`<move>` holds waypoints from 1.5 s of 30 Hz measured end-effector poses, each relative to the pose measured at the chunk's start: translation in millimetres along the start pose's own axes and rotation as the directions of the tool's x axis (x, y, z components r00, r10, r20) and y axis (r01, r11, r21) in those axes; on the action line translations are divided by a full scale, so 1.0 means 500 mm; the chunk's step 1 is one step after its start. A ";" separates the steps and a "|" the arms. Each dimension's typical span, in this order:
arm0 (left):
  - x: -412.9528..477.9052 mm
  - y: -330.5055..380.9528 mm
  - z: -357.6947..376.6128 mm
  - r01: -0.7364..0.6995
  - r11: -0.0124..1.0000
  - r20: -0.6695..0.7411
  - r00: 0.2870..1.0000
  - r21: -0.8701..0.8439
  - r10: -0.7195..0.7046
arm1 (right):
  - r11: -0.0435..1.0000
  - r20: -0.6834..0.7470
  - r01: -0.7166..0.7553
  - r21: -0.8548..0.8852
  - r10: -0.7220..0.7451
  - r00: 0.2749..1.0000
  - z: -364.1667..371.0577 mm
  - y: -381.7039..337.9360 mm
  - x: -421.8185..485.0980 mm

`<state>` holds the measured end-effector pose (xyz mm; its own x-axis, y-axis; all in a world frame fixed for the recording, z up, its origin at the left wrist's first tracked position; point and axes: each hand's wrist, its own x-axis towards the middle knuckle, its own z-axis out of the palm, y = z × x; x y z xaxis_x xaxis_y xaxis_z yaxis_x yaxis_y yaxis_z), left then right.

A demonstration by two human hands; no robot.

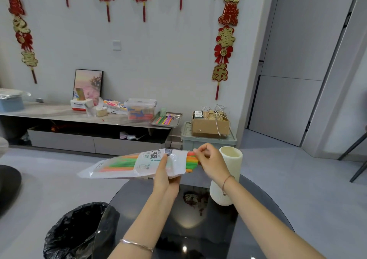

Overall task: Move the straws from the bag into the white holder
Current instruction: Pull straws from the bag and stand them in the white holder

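A clear plastic bag (123, 165) of orange, green and pink straws (191, 162) is held level above the dark round table (194, 225). My left hand (165, 174) grips the bag near its open right end. The straw tips stick out of that opening, and my right hand (210, 162) pinches them there. Just behind my right hand stands the tall white ribbed holder (232, 165), upright on the table, its open top showing nothing inside.
A bin lined with a black bag (79, 233) stands at the table's left edge. Along the wall runs a low shelf with a storage box (140, 109), a tray of more straws (165, 118) and a cardboard box (210, 123) on a grey crate.
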<state>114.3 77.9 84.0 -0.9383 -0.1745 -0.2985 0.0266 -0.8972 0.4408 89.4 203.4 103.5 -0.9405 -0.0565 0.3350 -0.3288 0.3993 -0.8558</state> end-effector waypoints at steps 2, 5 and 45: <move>0.002 0.013 0.010 0.007 1.000 0.009 1.000 -0.030 -0.006 | 0.998 -0.071 0.043 0.036 -0.041 0.997 -0.023 -0.010 0.008; 0.006 0.028 0.025 0.008 0.997 0.018 1.000 -0.080 -0.007 | 0.974 -0.222 0.023 0.227 0.029 0.975 -0.052 -0.018 0.020; 0.015 -0.012 -0.004 0.001 1.000 -0.203 0.979 0.028 0.004 | 0.860 -0.160 -0.006 0.509 0.102 0.982 -0.098 -0.058 0.017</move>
<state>107.7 81.2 77.2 -0.8489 -0.2569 -0.4618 0.0156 -0.8857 0.4639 95.2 236.3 150.5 -0.9432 0.1320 0.3049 -0.3208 -0.1222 -0.9392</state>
